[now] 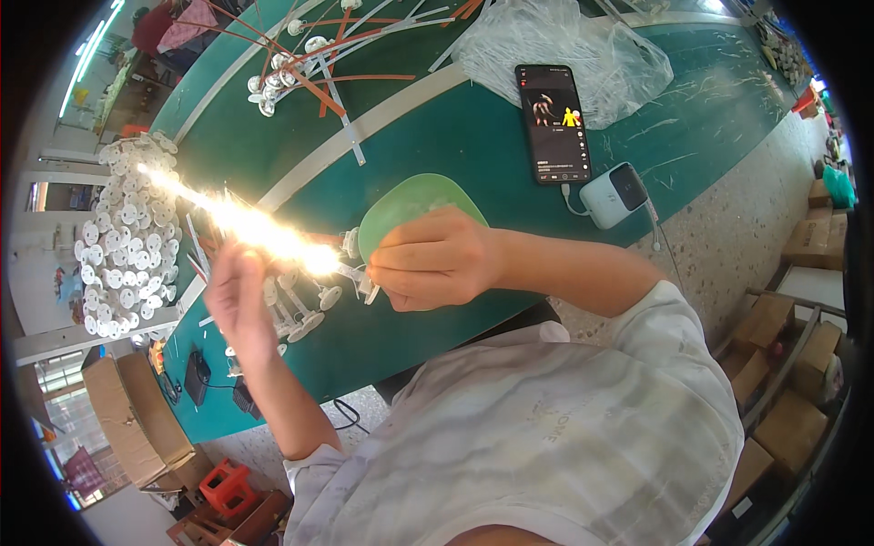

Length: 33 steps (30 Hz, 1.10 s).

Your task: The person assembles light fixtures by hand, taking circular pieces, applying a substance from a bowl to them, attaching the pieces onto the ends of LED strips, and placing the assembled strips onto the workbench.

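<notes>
A glaring lit LED light strip (273, 238) runs slantwise from the upper left down to my right hand (437, 259). That hand is closed, its fingertips pinching a small white end piece (368, 289) at the strip's lower end. Behind these fingers shows a light green rounded disc (423, 193); whether the hand touches it I cannot tell. My left hand (238, 293) is raised beside the middle of the strip, its fingers smeared by motion and glare. Just below the strip, several white parts with round disc ends (305, 323) lie on the green table (391, 332).
A large pile of white disc-ended parts (127, 246) stands at the left. Orange and white strips (337, 86) lie at the far side. To the right are a plastic bag (628, 77), a phone (553, 136) and a cabled power bank (614, 196). Cardboard boxes (792, 409) fill the right shelf.
</notes>
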Each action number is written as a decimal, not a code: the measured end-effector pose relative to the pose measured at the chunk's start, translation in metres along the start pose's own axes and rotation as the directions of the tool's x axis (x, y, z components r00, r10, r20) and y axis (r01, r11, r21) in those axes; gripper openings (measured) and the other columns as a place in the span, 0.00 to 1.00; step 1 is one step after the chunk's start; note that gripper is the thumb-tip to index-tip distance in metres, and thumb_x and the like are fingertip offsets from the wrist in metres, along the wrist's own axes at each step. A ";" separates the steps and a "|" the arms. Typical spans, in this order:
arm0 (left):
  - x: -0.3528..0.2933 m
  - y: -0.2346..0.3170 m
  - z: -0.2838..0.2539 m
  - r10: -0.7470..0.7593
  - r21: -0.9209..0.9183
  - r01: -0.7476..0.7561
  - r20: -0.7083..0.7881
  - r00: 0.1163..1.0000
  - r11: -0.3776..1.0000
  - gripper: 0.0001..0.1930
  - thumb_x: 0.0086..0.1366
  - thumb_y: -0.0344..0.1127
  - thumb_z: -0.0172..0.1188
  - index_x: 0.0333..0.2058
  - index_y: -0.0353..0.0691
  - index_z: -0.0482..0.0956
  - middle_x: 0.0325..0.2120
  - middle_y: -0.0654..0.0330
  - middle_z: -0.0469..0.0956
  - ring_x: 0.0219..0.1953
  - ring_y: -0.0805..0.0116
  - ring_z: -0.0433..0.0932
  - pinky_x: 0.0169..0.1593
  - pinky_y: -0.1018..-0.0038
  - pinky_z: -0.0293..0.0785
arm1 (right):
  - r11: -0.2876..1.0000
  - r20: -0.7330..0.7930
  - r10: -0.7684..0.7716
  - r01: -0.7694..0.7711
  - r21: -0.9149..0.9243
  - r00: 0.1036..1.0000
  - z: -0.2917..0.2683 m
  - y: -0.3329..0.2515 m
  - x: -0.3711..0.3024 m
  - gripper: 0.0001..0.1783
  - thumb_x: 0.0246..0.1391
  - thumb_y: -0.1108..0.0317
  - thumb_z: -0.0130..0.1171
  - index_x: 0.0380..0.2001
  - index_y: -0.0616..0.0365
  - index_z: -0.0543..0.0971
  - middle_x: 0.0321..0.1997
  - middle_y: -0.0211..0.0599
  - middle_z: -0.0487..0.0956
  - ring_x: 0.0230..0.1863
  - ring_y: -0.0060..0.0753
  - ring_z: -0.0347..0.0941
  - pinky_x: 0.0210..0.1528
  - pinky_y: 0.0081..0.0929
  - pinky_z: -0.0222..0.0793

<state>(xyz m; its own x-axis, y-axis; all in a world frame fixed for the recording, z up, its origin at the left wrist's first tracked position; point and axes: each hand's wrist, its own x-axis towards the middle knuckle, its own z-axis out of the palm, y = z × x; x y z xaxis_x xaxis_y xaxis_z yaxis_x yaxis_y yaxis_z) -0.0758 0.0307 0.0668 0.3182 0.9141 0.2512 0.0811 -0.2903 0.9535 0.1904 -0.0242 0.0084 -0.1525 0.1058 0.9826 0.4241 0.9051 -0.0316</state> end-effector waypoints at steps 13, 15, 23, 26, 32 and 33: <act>-0.004 0.002 0.083 0.302 0.587 -0.473 0.370 0.879 0.657 0.31 0.56 0.22 0.66 0.61 0.34 0.73 0.32 0.47 0.83 0.29 0.55 0.83 0.33 0.69 0.76 | 0.973 0.026 0.228 -0.227 -0.033 0.973 0.001 0.007 -0.006 0.13 0.44 0.79 0.69 0.37 0.63 0.82 0.34 0.37 0.81 0.30 0.37 0.81 0.28 0.27 0.78; 0.000 -0.013 0.086 0.327 0.552 -0.450 0.310 0.892 0.702 0.27 0.58 0.19 0.65 0.58 0.35 0.76 0.28 0.47 0.83 0.24 0.59 0.82 0.29 0.74 0.74 | 0.971 0.032 0.235 -0.233 -0.062 0.971 0.005 0.013 -0.011 0.12 0.46 0.76 0.69 0.36 0.59 0.81 0.34 0.34 0.80 0.31 0.33 0.80 0.28 0.26 0.77; -0.011 -0.026 0.091 0.306 0.453 -0.367 0.205 0.930 0.813 0.26 0.59 0.24 0.68 0.58 0.34 0.77 0.25 0.54 0.82 0.20 0.68 0.79 0.28 0.77 0.71 | 0.903 0.098 0.417 -0.424 0.066 0.904 -0.001 0.009 -0.006 0.12 0.48 0.76 0.69 0.38 0.59 0.84 0.36 0.36 0.82 0.33 0.38 0.79 0.32 0.30 0.76; -0.012 -0.031 0.089 0.349 0.448 -0.400 0.194 0.917 0.800 0.27 0.59 0.23 0.68 0.58 0.32 0.77 0.25 0.54 0.82 0.21 0.66 0.79 0.29 0.75 0.73 | 0.895 0.104 0.429 -0.438 0.082 0.897 0.001 0.010 -0.005 0.12 0.45 0.77 0.70 0.36 0.57 0.85 0.38 0.33 0.83 0.35 0.36 0.78 0.32 0.28 0.76; -0.011 -0.041 0.084 0.418 0.493 -0.481 0.240 0.876 0.725 0.29 0.55 0.19 0.65 0.58 0.27 0.75 0.31 0.49 0.84 0.30 0.56 0.84 0.37 0.69 0.80 | 0.906 0.166 0.408 -0.420 0.043 0.898 0.000 0.011 -0.006 0.15 0.38 0.77 0.75 0.34 0.56 0.87 0.40 0.32 0.84 0.34 0.37 0.75 0.35 0.27 0.74; -0.010 -0.043 0.082 0.471 0.475 -0.530 0.249 0.846 0.702 0.29 0.55 0.20 0.66 0.59 0.29 0.75 0.32 0.49 0.84 0.30 0.58 0.84 0.37 0.71 0.79 | 0.924 0.151 0.369 -0.379 0.044 0.917 0.002 0.011 -0.006 0.15 0.37 0.77 0.76 0.34 0.56 0.87 0.40 0.32 0.84 0.35 0.38 0.75 0.35 0.28 0.74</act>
<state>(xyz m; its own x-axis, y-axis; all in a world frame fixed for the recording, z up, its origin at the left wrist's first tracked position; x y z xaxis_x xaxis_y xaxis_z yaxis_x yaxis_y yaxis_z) -0.0048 0.0112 0.0094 0.5428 0.5666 0.6199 0.3370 -0.8231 0.4571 0.1945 -0.0142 0.0018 -0.1185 0.4928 0.8620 0.4102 0.8149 -0.4095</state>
